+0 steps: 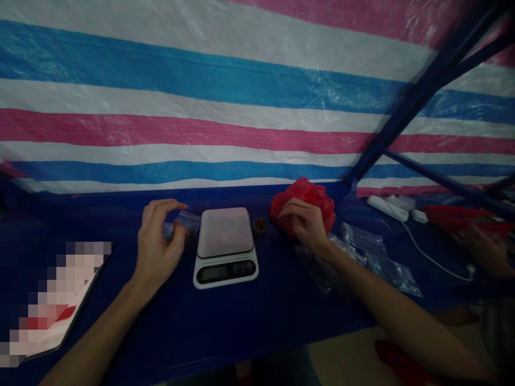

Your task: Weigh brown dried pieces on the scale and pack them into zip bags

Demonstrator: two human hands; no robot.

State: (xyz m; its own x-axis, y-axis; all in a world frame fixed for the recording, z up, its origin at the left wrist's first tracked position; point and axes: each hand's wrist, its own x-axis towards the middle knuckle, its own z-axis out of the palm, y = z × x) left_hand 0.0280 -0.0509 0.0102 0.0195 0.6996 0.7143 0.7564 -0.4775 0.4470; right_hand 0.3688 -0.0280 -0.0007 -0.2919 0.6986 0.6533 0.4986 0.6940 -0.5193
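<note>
A white kitchen scale sits on the blue-covered table with nothing on its plate; its display digits are too dim to read. My left hand is left of it, thumb and fingers curved and apart. Just behind the thumb lies a small clear plastic bag with something dark inside, partly hidden. Against a crumpled red plastic bag, my right hand has bent fingers closed at the near left side of the bag. Between scale and red bag stands a small round cup holding brown bits.
Several clear plastic bags lie beneath and beyond my right forearm. A phone lies at the left. Farther right are a white power strip with a cable and another person's hand by a red bag. Striped sheeting hangs behind.
</note>
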